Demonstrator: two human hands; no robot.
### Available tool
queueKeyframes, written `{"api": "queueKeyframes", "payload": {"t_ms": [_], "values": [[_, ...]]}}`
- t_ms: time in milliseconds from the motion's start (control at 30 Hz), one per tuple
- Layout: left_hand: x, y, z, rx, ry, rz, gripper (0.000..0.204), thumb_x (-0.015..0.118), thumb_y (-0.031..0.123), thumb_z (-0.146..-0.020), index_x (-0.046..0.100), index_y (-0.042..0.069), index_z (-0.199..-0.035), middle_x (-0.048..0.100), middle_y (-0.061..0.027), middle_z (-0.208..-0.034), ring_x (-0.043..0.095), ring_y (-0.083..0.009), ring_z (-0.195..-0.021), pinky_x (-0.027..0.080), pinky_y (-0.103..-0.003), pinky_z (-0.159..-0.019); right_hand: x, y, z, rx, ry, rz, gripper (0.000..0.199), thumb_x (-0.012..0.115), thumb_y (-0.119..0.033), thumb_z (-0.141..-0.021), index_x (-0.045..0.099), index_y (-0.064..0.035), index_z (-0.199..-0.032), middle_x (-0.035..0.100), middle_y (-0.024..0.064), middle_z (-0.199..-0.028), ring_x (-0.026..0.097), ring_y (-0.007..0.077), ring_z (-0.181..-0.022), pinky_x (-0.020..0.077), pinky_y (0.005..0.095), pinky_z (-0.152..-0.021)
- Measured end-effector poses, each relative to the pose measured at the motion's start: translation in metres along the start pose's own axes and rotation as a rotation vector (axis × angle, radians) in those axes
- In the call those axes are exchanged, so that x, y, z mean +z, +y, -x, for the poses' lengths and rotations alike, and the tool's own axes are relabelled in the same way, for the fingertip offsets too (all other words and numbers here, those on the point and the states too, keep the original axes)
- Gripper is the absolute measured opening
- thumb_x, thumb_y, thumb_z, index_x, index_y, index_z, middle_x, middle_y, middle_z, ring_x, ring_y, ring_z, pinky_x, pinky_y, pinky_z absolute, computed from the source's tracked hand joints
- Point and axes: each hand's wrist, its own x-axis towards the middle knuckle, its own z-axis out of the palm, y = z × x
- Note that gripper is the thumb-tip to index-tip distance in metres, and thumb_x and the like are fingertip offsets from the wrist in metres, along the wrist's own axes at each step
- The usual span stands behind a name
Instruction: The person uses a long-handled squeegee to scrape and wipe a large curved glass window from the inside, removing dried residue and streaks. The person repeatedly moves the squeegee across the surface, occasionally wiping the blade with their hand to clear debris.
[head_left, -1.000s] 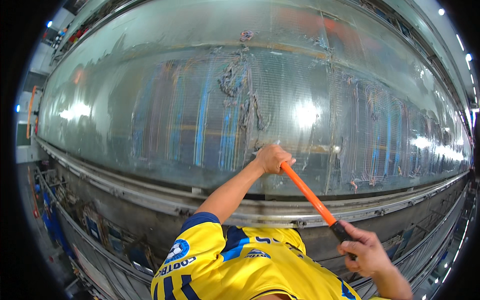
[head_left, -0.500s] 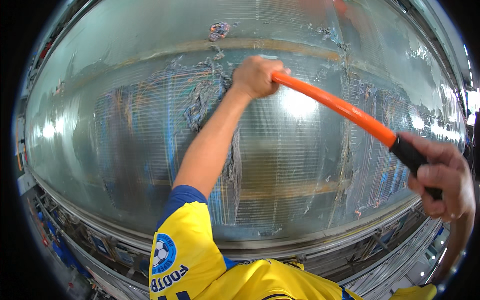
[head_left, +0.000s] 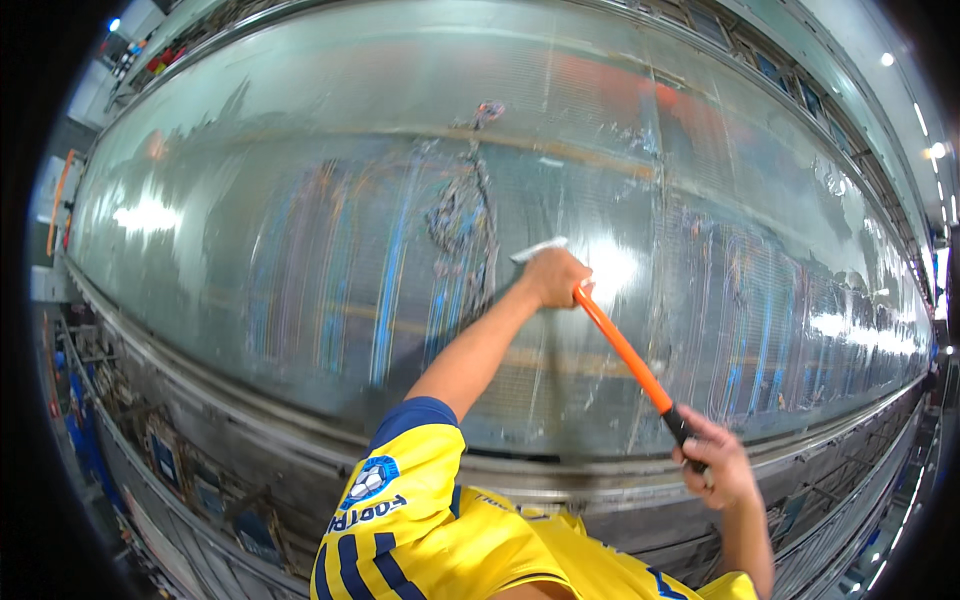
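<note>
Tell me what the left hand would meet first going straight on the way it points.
Probably the pale blade just beyond the knuckles of the left hand, apparently part of the orange-handled tool; height above the glossy surface is unclear.

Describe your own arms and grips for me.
The left grip and right grip are ungloved. The left sleeve is short and yellow, with a dark-blue cuff, a round blue football badge, dark lettering and stripes. The right sleeve shows yellow.
</note>
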Motion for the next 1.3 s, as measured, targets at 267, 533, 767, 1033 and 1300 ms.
{"api": "queueKeyframes", "payload": {"t_ms": [267, 533, 767, 1033, 1300], "values": [[0.016, 0.200, 0.187, -0.067, 0.021, 0.024, 0.042, 0.072, 0.030, -0.084, 0.048, 0.014, -0.053, 0.055, -0.0081, -0.053, 0.055, -0.0331, -0.051, 0.043, -0.044, -0.053, -0.018, 0.174, 0.138, 0.115, -0.065, -0.002, 0.064, 0.058, 0.002, -0.094, 0.045, -0.0075, -0.156, 0.066, 0.0103, -0.083, 0.044, 0.0091, -0.044, 0.0315, 0.0265, -0.041], [-0.036, 0.204, 0.247, -0.110, -0.032, 0.017, 0.044, 0.072, 0.029, -0.087, 0.049, 0.013, -0.053, 0.056, -0.0084, -0.052, 0.056, -0.0319, -0.049, 0.046, -0.044, -0.052, 0.031, 0.173, 0.148, 0.138, -0.150, 0.241, 0.063, 0.060, -0.002, -0.097, 0.044, -0.0097, -0.157, 0.059, -0.0006, -0.079, 0.044, 0.0040, -0.052, 0.0349, 0.0231, -0.048], [-0.036, 0.155, 0.187, -0.080, 0.146, 0.147, 0.046, 0.073, 0.018, -0.085, 0.042, 0.012, -0.052, 0.049, -0.0093, -0.049, 0.052, -0.0308, -0.044, 0.042, -0.042, -0.047, 0.064, 0.066, 0.131, 0.211, -0.094, 0.248, 0.065, 0.059, 0.003, -0.093, 0.046, -0.0098, -0.155, 0.059, 0.0078, -0.079, 0.045, 0.0099, -0.045, 0.0327, 0.0263, -0.042], [-0.042, 0.061, 0.074, -0.101, 0.295, 0.128, 0.047, 0.072, 0.016, -0.088, 0.041, 0.011, -0.053, 0.046, -0.0085, -0.048, 0.050, -0.0276, -0.041, 0.038, -0.040, -0.041, 0.100, -0.110, 0.069, 0.198, 0.083, 0.483, 0.060, 0.061, 0.002, -0.090, 0.052, -0.0006, -0.149, 0.061, 0.0039, -0.073, 0.047, 0.0057, -0.047, 0.0343, 0.0229, -0.043], [-0.049, -0.086, -0.079, 0.038, 0.311, 0.135, 0.042, 0.065, 0.030, -0.095, 0.051, 0.011, -0.060, 0.060, -0.0097, -0.055, 0.061, -0.0307, -0.048, 0.048, -0.042, -0.045, 0.138, -0.223, 0.002, -0.032, 0.290, 0.591, 0.076, 0.062, -0.014, -0.080, 0.045, 0.0004, -0.153, 0.056, 0.0068, -0.068, 0.043, 0.0044, -0.036, 0.0302, 0.0206, -0.030]]}}
